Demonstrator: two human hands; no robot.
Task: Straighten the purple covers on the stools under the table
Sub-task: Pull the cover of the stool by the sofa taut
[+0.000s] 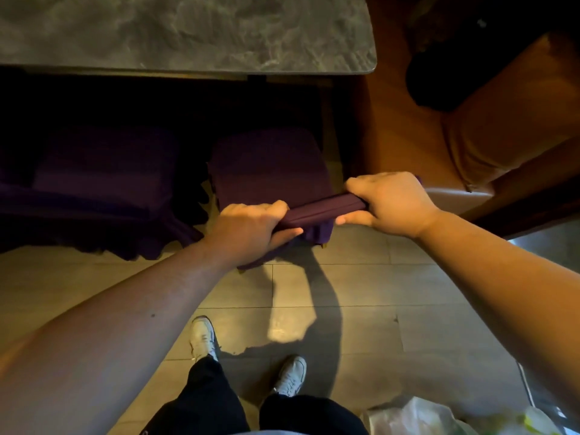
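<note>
Below a marble table (188, 32), the left hand (251, 227) and right hand (389, 202) clench a stool's (270, 164) bunched purple cover (320, 210), its fold spanning left to right between them.

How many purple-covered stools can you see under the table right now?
2. One purple-covered stool sits left under the grey marble table; the other sits right, its front hem gripped by both hands. More may hide in the dark further left.

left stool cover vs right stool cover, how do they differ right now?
The right stool cover has its near edge bunched into a roll gripped by the left hand and right hand; the left stool cover is untouched. The left one's skirt hangs loose to the floor; the right one's is gathered up. Both are purple, under the table.
</note>
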